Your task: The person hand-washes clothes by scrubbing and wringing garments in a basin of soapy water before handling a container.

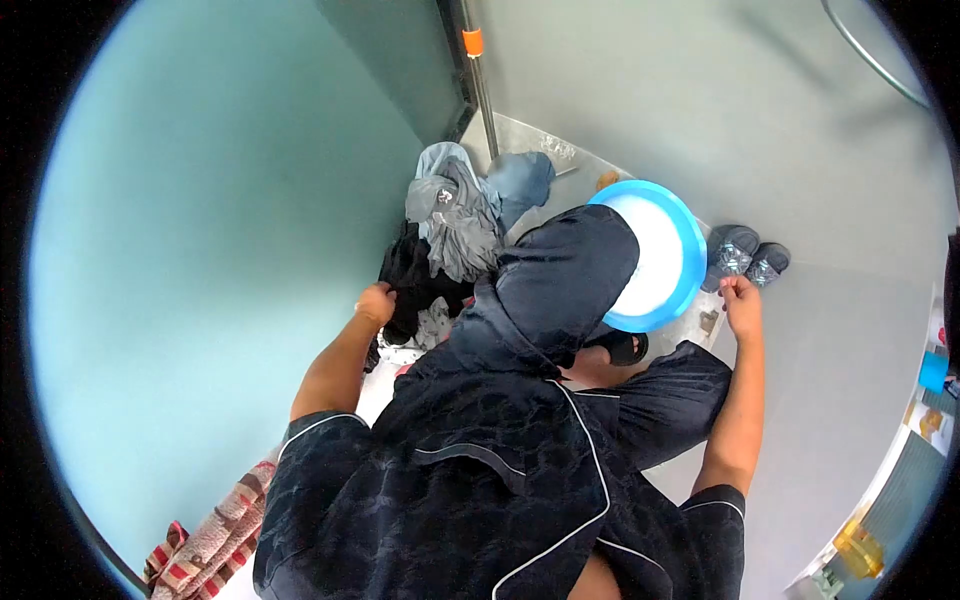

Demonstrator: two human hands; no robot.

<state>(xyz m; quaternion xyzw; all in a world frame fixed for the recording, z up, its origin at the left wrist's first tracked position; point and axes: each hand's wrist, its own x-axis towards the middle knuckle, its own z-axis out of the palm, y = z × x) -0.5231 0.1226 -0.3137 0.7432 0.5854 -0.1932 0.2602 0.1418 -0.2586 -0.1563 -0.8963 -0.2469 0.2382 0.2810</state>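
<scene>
My left hand [377,303] is at the edge of a heap of clothes, with its fingers closed at a black garment [404,275]. Above that garment lie a grey garment [465,235] and a blue-grey one [522,185]. A blue basin [694,262] with white foamy contents stands right of my knee. Just right of the basin, my right hand [740,300] is raised with its fingertips bent together; whether anything small is between them cannot be made out. Dark slippers [733,249] are right above it.
A pole with an orange band [473,42] leans in the corner. Walls rise on the left and right. A patterned red and beige cloth [215,535] lies at the lower left. A curved hose [870,58] hangs at the upper right. Shelf items line the right edge.
</scene>
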